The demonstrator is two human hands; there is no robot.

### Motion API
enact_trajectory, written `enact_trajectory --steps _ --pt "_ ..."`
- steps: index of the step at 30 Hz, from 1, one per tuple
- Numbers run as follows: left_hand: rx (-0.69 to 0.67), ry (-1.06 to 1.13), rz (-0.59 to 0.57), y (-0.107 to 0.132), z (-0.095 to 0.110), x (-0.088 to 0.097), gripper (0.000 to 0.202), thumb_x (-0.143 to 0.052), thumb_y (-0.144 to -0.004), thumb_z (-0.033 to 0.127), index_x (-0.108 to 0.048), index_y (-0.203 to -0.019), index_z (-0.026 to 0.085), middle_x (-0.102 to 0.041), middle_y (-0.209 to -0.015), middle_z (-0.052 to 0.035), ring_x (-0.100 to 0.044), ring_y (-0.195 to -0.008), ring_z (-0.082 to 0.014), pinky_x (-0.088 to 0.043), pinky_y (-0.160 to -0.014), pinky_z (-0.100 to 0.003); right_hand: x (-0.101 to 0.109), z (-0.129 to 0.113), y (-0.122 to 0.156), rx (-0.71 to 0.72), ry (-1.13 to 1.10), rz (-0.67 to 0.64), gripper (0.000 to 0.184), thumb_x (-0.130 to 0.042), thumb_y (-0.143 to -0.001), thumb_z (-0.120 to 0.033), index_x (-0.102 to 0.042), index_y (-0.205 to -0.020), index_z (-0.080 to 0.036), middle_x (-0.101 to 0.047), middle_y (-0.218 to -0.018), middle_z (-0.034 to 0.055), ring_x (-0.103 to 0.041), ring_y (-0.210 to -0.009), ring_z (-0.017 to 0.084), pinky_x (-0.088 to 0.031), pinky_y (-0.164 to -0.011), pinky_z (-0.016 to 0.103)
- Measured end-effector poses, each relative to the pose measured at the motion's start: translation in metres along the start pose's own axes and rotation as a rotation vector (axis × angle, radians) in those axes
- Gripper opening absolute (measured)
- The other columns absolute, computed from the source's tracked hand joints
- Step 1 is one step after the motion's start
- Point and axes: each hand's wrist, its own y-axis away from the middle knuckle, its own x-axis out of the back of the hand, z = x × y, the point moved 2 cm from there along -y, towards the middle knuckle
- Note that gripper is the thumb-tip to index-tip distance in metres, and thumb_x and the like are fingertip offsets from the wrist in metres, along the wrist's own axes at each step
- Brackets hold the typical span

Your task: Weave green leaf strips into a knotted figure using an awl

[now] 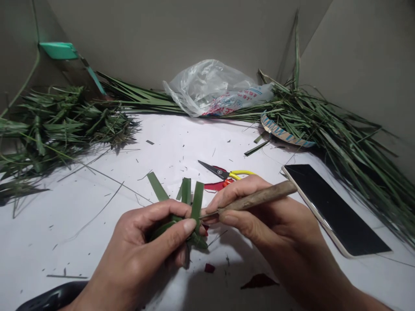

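Note:
Between the thumb and fingers of my left hand (147,242) is a small woven piece of green leaf strips (196,203), with several cut strip ends sticking up. My right hand (269,233) grips a wooden-handled awl (259,197), its thin metal point against the upright strip beside my left thumb. The tip's end is hidden by the leaf, so I cannot tell whether it goes through. Just beyond my right hand lie scissors (220,171) with dark blades and yellow handles, partly over red scraps (214,186).
A smartphone (337,211) lies at the right. Folded leaf pieces (65,121) are heaped at the left, and long leaves (320,121) at the back right. A clear plastic bag (210,86) rests along the back. A curved cardboard strip (285,132) and leaf bits lie around.

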Motion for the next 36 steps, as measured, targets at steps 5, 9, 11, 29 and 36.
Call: enact_trajectory --steps 5,9,11,29,36 --pt "-0.013 -0.036 -0.027 -0.0013 0.0 0.0 0.015 -0.076 -0.077 0.036 -0.074 -0.076 0.021 -0.063 -0.056 -0.0013 -0.051 -0.048 -0.0111 -0.04 -0.047 -0.02 0.0009 0.0027 0.0019 0.0 0.041 0.013 0.018 -0.072 -0.087 -0.015 -0.076 -0.087 -0.033 -0.071 -0.086 -0.008 -0.068 -0.081 0.009 -0.054 -0.074 0.015" --pt "-0.012 -0.018 -0.018 -0.0019 0.0041 -0.0034 0.014 -0.076 -0.077 0.034 -0.074 -0.074 0.021 -0.063 -0.056 -0.001 -0.05 -0.047 -0.0096 -0.039 -0.046 -0.018 0.0002 0.0017 0.0008 0.011 0.042 0.012 0.019 -0.071 -0.088 -0.014 -0.076 -0.086 -0.033 -0.071 -0.085 -0.0085 -0.068 -0.08 0.008 -0.053 -0.073 0.014" --pt "-0.014 -0.008 -0.007 -0.0018 0.0055 -0.004 0.012 -0.077 -0.077 0.033 -0.075 -0.076 0.02 -0.063 -0.056 -0.001 -0.05 -0.046 -0.0095 -0.039 -0.045 -0.018 -0.0009 0.0006 -0.0008 0.029 0.041 0.014 0.022 -0.07 -0.088 -0.011 -0.076 -0.086 -0.032 -0.07 -0.083 -0.0085 -0.067 -0.078 0.008 -0.053 -0.072 0.013" --pt "0.001 -0.024 -0.043 -0.0023 0.0022 -0.0017 0.013 -0.074 -0.08 0.035 -0.075 -0.08 0.022 -0.06 -0.051 0.0005 -0.051 -0.046 -0.0094 -0.039 -0.046 -0.018 -0.0041 -0.0006 0.0005 0.062 0.083 -0.028 0.024 -0.065 -0.088 -0.008 -0.07 -0.074 -0.027 -0.068 -0.076 -0.0078 -0.066 -0.074 0.008 -0.052 -0.069 0.014" --pt "-0.037 -0.041 -0.02 -0.004 0.0034 0.0008 0.012 -0.074 -0.08 0.033 -0.076 -0.078 0.021 -0.065 -0.057 -0.0014 -0.052 -0.046 -0.0089 -0.039 -0.045 -0.017 -0.0062 0.0022 0.0001 -0.048 -0.125 0.003 0.023 -0.065 -0.087 -0.008 -0.074 -0.082 -0.028 -0.067 -0.077 -0.0064 -0.068 -0.07 0.009 -0.057 -0.068 0.014"
